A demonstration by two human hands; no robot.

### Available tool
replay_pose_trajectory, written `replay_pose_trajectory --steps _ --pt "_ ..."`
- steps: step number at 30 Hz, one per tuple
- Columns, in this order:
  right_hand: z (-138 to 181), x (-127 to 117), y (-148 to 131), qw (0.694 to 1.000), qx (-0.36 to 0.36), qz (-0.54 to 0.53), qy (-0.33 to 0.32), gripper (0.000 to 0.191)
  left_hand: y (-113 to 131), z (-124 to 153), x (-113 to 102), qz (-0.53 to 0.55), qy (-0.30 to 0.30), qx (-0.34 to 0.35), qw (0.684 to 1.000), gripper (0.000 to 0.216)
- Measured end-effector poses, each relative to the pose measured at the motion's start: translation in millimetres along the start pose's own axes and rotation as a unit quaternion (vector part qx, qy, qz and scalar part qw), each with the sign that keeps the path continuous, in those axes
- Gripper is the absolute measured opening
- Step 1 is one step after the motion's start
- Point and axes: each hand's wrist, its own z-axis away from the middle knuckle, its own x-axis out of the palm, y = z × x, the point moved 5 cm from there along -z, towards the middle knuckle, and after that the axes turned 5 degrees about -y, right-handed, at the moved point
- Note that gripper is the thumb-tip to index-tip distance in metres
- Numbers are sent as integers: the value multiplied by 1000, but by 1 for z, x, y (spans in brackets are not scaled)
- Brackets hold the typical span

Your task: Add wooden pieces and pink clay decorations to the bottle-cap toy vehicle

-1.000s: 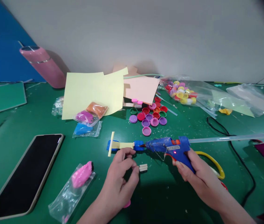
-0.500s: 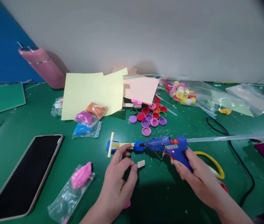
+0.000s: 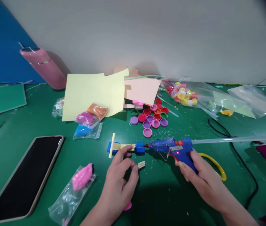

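My right hand (image 3: 198, 177) grips a blue hot glue gun (image 3: 172, 147) with a clear glue stick out of its back; its red light is on. The nozzle points left at a blue bottle cap (image 3: 139, 147) on a small craft piece (image 3: 121, 147) made of pale sticks and blue caps. My left hand (image 3: 121, 179) rests its fingertips on that piece, with fingers bent. A short pale stick bit (image 3: 141, 164) lies just beside the thumb.
A phone (image 3: 23, 177) lies at the left. Bags of coloured clay (image 3: 88, 121), a pink clay bag (image 3: 76, 188), yellow paper sheets (image 3: 91, 92), loose bottle caps (image 3: 150, 117), a bag of caps (image 3: 184, 92), a pink tumbler (image 3: 43, 66) and a black cable (image 3: 238, 150) surround the work.
The glue gun drew slightly to the right, away from the blue cap. My left hand shifted a little lower on the craft piece.
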Motion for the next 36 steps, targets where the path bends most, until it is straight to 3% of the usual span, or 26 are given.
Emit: replay_pose_trajectory --steps 7,12,23,36 --pt "-5 8 0 1000 12 16 -17 38 2 -1 -1 -1 5 2 1000 18" --pt "-4 9 1 997 18 66 -25 34 1 -1 0 -2 2 -1 1000 18" --pt "1 3 2 999 -13 33 20 26 1 -1 0 -3 4 0 1000 18" --pt "-2 4 5 1000 5 18 -1 26 4 -2 -3 -17 13 2 1000 18"
